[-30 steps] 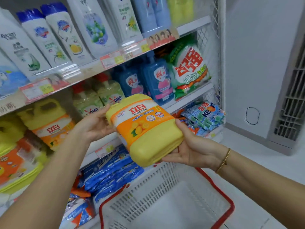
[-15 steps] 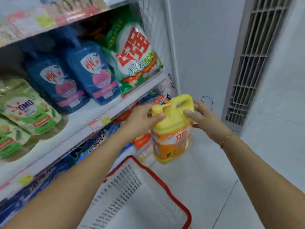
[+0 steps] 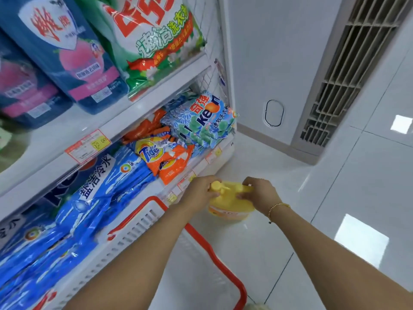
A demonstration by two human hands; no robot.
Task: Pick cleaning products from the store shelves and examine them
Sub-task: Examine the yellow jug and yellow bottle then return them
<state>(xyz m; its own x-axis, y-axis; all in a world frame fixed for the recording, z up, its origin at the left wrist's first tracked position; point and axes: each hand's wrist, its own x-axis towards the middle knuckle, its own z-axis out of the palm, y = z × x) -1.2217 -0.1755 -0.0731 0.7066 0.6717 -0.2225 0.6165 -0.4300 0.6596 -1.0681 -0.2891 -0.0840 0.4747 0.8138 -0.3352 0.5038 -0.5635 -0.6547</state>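
Gripped the yellow detergent jug (image 3: 230, 206) from above, left hand (image 3: 197, 194) curled round the cap end and right hand (image 3: 260, 194) round the handle, hiding most of its top and all but a sliver of orange label. Could not tell whether its base touched the floor tiles (image 3: 335, 198), open to the right, just beyond the red-rimmed basket (image 3: 138, 227) and near the bottom shelf (image 3: 201, 163) edge.

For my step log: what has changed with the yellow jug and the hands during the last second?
The yellow detergent jug turned from tilted, label up, to upright and went down near the floor, beyond the basket. The left hand shifted to its cap, the right hand to its handle. Both hands keep holding it; whether it touches the floor is unclear.
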